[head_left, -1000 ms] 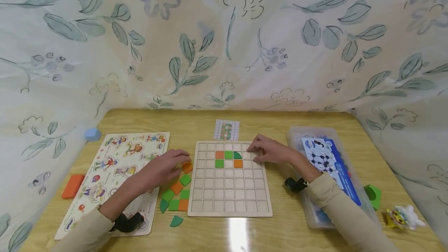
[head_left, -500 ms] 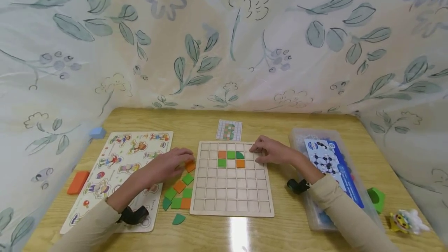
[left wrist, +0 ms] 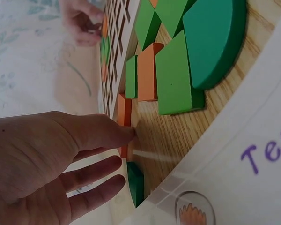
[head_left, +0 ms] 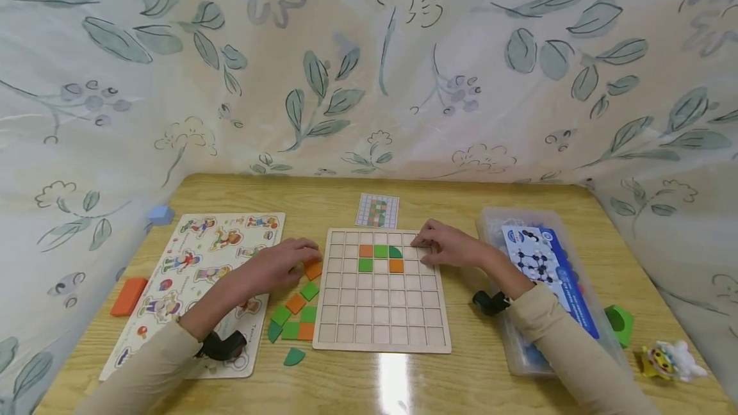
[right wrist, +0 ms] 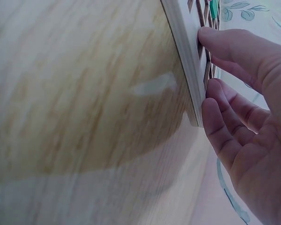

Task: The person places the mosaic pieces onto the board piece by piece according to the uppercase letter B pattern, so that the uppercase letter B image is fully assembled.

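Note:
My left hand (head_left: pixel 284 262) is at an orange square tile (head_left: pixel 313 270) lying flat left of the board. In the left wrist view the thumb crosses the orange tile's near edge, hiding the index finger; the other fingers lie apart. A dark green piece (left wrist: pixel 136 183) sits by these fingertips, hidden in the head view. My right hand (head_left: pixel 446 245) rests on the upper right of the gridded wooden board (head_left: pixel 380 312), thumb on its face and fingertips at its edge. The board bears orange (head_left: pixel 366 250) and green (head_left: pixel 380 251) tiles and a dark green quarter-circle tile (head_left: pixel 394 252).
More tiles (head_left: pixel 291 330) lie left of the board, with a loose quarter-circle tile (head_left: pixel 294 357) nearer. A pattern card (head_left: pixel 377 211) lies behind. A picture puzzle board (head_left: pixel 225 261) stands left; right are a plastic box (head_left: pixel 519 216), green block (head_left: pixel 619 325) and toy figure (head_left: pixel 663 360).
The left fingers have shifted slightly right, closer over the orange tile, which stays in place. The right hand keeps its spot on the board. The head view has shifted slightly.

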Tool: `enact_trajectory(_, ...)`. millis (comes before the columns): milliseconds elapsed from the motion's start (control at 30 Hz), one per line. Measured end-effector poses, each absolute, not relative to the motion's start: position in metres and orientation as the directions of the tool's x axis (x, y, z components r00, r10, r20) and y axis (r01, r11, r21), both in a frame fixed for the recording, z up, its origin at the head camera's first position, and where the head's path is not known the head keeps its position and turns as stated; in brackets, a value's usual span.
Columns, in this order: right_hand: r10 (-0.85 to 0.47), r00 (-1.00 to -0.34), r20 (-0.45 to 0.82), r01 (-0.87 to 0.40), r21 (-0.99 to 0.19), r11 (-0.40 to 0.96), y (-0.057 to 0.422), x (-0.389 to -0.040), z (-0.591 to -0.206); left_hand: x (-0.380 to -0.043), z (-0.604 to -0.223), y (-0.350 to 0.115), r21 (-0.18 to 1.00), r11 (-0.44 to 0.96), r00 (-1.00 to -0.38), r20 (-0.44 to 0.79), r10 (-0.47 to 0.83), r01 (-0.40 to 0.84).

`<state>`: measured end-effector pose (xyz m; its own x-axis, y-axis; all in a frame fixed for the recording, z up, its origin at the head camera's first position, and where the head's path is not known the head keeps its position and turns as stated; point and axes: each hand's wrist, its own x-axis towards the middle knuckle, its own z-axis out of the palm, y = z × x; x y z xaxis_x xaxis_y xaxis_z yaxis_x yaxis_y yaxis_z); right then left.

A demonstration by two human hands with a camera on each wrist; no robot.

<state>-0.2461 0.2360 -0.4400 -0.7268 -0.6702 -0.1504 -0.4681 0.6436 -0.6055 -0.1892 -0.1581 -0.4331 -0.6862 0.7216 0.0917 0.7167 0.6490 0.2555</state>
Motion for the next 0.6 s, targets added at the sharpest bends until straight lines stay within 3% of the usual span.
enact_trajectory(600,-0.666,-0.729,-0.16,-0.454,-0.615,0.644,0.2357,-0.2449,-0.4379,-0.1952,-0.4334,-0.156,0.257,0.692,-0.717,0.007,0.697,0.675)
